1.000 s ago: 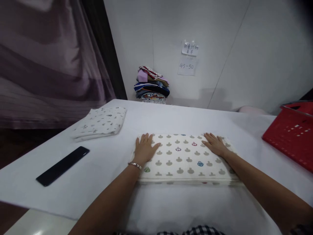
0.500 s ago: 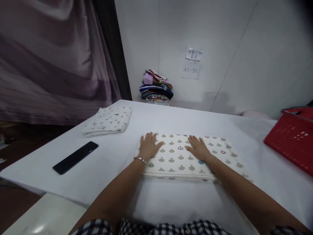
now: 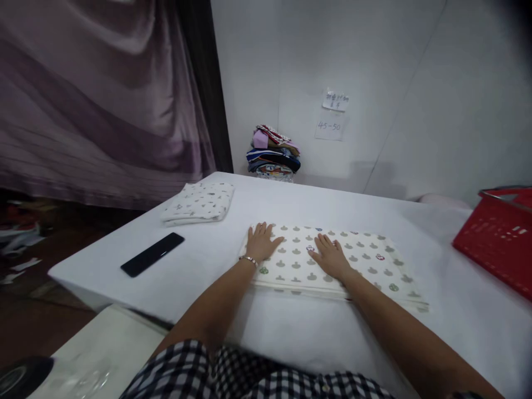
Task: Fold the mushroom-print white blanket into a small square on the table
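A white cloth printed with mushrooms (image 3: 296, 266) lies folded into a long rectangle on the white table in front of me. My left hand (image 3: 261, 244) rests flat on its left end, fingers stretched out, a bracelet at the wrist. Pressed flat near the middle of the cloth is my right hand (image 3: 330, 256), its fingers spread. Neither hand grips anything. Farther left on the table sits another folded white cloth (image 3: 201, 203) with a small grey print.
A black phone (image 3: 152, 254) lies on the white table (image 3: 208, 249) at left. At the right edge stands a red basket (image 3: 494, 235). Behind the table rises a stack of folded fabrics (image 3: 274, 155) by the wall. A pale surface (image 3: 108, 349) stands low at front left.
My right hand has slid slightly left over the cloth, while the left stays flat near the left end. The whole view has shifted, with more of the floor at left showing.
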Action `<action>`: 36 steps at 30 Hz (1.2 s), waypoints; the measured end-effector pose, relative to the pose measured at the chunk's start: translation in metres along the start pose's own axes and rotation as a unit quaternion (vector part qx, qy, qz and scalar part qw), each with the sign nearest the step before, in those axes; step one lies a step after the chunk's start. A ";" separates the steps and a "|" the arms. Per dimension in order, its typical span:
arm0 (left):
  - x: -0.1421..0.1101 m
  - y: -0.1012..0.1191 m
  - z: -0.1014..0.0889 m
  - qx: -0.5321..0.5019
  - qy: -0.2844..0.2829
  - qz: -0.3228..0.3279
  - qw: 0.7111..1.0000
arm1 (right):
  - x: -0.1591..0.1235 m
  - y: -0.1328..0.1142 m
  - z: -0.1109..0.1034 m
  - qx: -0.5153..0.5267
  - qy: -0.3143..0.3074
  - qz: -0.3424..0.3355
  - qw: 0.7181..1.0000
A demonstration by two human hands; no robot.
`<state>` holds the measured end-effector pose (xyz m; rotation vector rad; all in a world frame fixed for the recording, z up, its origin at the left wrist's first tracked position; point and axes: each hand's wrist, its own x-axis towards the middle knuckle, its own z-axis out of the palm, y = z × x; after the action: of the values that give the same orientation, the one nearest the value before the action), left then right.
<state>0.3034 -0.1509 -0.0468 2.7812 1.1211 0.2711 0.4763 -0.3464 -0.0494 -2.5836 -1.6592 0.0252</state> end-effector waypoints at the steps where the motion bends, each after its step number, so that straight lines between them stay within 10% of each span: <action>1: 0.000 0.001 -0.003 -0.007 -0.007 -0.001 1.000 | -0.001 0.000 0.003 -0.004 0.004 0.001 1.000; 10: -0.026 -0.033 -0.050 -0.095 -0.007 -0.081 0.992 | -0.001 0.010 0.014 -0.023 0.032 -0.014 0.999; 17: -0.081 -0.068 -0.052 -0.132 0.019 -0.161 0.978 | -0.003 0.014 0.019 -0.025 0.049 -0.023 0.998; 36: -0.145 -0.044 -0.049 -0.201 0.055 -0.199 0.958 | -0.003 0.014 0.016 -0.022 0.055 -0.027 0.998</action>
<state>0.1602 -0.2178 -0.0248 2.1583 1.4317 0.5415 0.4875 -0.3540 -0.0665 -2.5194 -1.7084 -0.1569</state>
